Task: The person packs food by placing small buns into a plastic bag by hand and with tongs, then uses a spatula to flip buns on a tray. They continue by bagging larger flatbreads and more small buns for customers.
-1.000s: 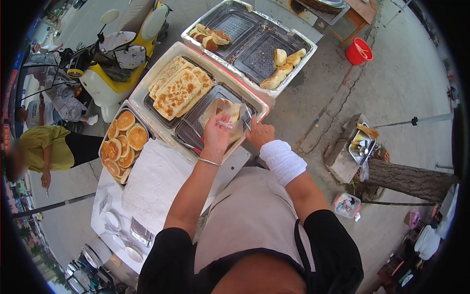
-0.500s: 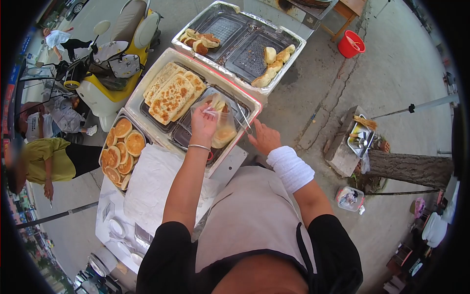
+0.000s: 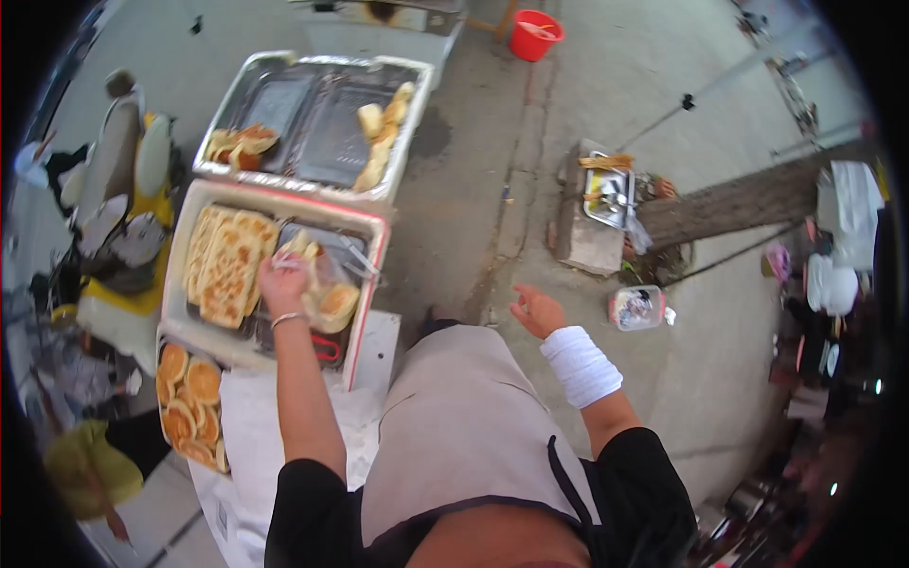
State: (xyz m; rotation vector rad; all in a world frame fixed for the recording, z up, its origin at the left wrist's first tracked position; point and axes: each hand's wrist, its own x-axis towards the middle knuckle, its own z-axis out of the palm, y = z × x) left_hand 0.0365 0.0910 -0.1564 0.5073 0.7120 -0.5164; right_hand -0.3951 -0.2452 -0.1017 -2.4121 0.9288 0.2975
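My left hand (image 3: pixel 284 287) is closed on the gathered top of a clear plastic bag (image 3: pixel 328 275). Pale and browned bread shows inside that bag, which rests in the white-walled food box (image 3: pixel 377 284). Just left of my fingers lie stacked rectangular flatbreads (image 3: pixel 230 275) with browned spots. Metal tongs (image 3: pixel 356 254) lean at the box's right side, behind the bag. Out over the pavement, my right hand (image 3: pixel 537 310) holds nothing, its fingers apart and partly stretched. A white towel wraps that wrist.
A foil-edged tray (image 3: pixel 401 156) with bread pieces stands beyond the box. Round flatbreads (image 3: pixel 201 381) fill a tray at left. A red bucket (image 3: pixel 536 36), a block with a metal tray (image 3: pixel 606 199), a tree trunk (image 3: pixel 729 204) and a plastic tub (image 3: pixel 636 310) stand at right.
The view has swung right, so the stall appears farther left. My right hand has moved away from the box edge and the tongs. My left hand still grips the bag.
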